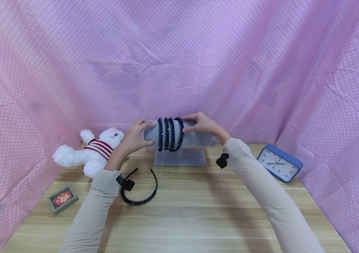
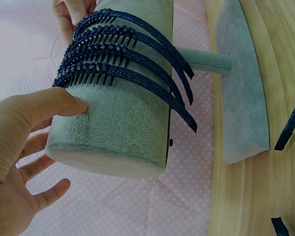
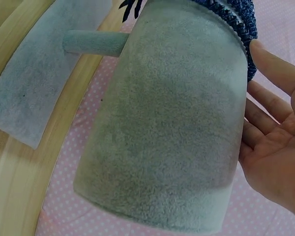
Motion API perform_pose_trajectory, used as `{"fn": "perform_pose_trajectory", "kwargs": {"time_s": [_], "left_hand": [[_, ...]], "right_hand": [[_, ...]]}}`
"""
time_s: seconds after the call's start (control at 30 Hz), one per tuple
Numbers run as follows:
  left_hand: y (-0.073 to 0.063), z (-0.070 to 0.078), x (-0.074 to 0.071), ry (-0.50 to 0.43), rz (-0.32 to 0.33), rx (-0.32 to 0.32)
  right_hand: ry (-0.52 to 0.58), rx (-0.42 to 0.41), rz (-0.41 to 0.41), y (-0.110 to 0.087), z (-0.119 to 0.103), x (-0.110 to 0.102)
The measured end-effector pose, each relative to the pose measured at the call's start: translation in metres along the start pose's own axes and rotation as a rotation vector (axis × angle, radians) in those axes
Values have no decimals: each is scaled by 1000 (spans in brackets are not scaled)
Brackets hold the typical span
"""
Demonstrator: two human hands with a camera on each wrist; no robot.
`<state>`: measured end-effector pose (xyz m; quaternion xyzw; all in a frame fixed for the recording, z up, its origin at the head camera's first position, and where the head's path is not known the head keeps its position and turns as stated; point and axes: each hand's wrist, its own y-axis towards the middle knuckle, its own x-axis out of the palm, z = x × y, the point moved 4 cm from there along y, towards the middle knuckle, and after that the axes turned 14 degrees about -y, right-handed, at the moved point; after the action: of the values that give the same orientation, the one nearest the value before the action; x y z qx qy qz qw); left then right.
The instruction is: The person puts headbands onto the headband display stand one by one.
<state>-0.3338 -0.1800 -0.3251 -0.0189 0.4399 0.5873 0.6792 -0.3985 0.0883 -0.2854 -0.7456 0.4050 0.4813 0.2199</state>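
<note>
Several dark blue beaded headbands point(image 1: 166, 133) with comb teeth hang side by side over a grey plush display roll point(image 1: 201, 140) on a T-shaped stand. My left hand point(image 1: 133, 137) is at the roll's left end; its thumb point(image 2: 64, 103) lies on the plush, while the other fingers are spread, partly hidden behind it. My right hand point(image 1: 204, 123) is at the rightmost headband point(image 1: 180, 135), which sits slightly tilted. In the right wrist view, the thumb point(image 3: 273, 61) touches that headband's beaded edge, and the fingers extend loosely behind the roll.
Another headband point(image 1: 139, 202) lies on the wooden table point(image 1: 179, 225), near my left wrist. A white plush bear point(image 1: 98, 149) in a striped top and a small green frame point(image 1: 62, 199) are at left. A blue clock point(image 1: 279, 163) stands right. Pink dotted cloth point(image 1: 179, 52) surrounds the table.
</note>
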Motion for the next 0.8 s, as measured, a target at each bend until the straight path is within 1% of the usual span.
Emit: {"fn": "perform_pose_trajectory", "kwargs": {"time_s": [0.17,0.33,0.57,0.8], "left_hand": [[0,0,0,4,-5,-7],[0,1,0,2,-1,2],[0,0,-1,3,-1,13],[1,0,-1,-1,-7,3]], "right_hand": [[-27,-44,26,-1,-6,3],[-40,-88,66,-3,-11,8],[-31,-100,127,-7,-11,15],[-29,-96,172,-11,-10,23]]}}
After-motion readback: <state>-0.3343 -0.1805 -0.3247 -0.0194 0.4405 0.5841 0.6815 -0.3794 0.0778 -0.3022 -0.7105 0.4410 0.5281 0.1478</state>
